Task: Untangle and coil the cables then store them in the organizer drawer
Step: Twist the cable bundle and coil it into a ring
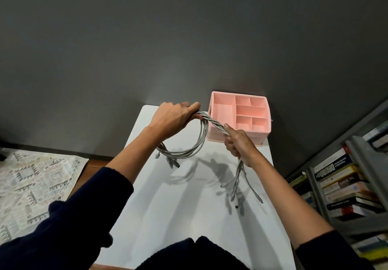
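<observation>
Above white table, both hands gripping cables

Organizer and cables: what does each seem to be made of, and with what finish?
The organizer looks like moulded plastic, matte to satin pink: thin, even walls and dividers, all one colour. The cables seem to have a flexible rubbery or PVC jacket in dull grey: they loop and twist together without kinking. Their connector ends are too small to judge.
</observation>
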